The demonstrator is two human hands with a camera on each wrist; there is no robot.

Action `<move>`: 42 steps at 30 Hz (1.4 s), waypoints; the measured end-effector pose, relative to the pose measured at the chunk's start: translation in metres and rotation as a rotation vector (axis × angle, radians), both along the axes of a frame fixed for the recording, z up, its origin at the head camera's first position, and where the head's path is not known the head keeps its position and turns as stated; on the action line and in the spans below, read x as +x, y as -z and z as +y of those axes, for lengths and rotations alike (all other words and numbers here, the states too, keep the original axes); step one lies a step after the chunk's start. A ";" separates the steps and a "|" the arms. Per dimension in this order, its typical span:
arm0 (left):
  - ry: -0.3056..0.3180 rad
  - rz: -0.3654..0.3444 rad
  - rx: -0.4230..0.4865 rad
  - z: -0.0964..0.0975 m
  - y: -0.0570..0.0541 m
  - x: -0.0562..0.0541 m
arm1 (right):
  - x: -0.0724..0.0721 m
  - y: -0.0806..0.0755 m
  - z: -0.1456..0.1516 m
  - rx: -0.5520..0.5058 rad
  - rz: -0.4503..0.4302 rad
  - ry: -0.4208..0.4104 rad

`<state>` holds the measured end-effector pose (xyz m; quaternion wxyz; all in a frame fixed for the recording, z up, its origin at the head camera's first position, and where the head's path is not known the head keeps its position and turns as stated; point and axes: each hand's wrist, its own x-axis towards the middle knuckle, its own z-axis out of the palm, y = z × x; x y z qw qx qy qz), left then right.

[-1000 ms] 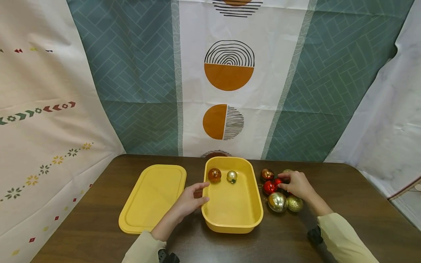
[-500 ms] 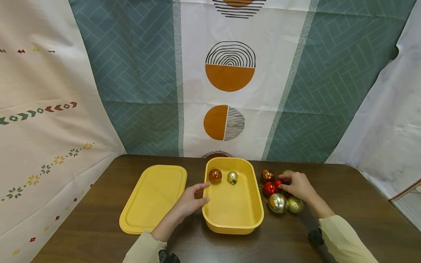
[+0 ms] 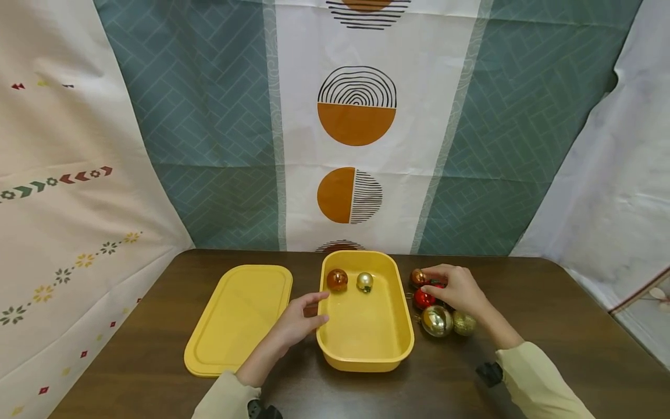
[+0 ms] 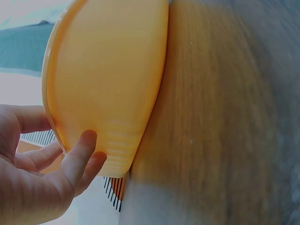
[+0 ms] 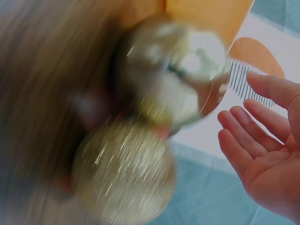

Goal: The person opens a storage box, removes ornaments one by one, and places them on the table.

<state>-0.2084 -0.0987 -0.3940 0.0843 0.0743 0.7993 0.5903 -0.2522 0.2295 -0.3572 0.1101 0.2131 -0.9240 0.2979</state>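
Note:
My left hand (image 3: 296, 319) grips the left wall of the yellow plastic box (image 3: 335, 364); the left wrist view shows fingertips on its outer side while other digits reach over the rim. Inside lie an amber bauble (image 3: 337, 280) and a small pale gold bauble (image 3: 364, 282). To the right of the box, my right hand (image 3: 460, 288) hovers over a cluster of Christmas baubles, thumb and forefinger apart near a copper bauble (image 3: 417, 277) and a red bauble (image 3: 423, 299). A shiny gold bauble (image 3: 437, 321) and a glittery gold bauble (image 3: 463, 323) sit nearer me. The hand partly hides the cluster.
A flat yellow lid (image 3: 239, 317) lies on the brown wooden table (image 3: 152, 355), left of the box. Behind the table hangs a patterned cloth (image 3: 356, 192), and white cloths hang at both sides.
My right hand has shifted left from the back of the cluster to above the copper and red baubles. My left hand stays at the box, and the head view has turned slightly.

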 end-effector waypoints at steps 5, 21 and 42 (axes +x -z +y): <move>-0.006 0.002 -0.005 -0.002 0.001 0.001 | -0.003 0.000 -0.025 -0.038 -0.043 -0.062; 0.011 0.011 0.007 -0.002 0.000 0.000 | -0.021 0.009 -0.087 -0.066 -0.127 -0.143; 0.032 0.028 0.030 -0.002 -0.001 0.002 | -0.044 0.014 -0.112 0.280 -0.098 -0.178</move>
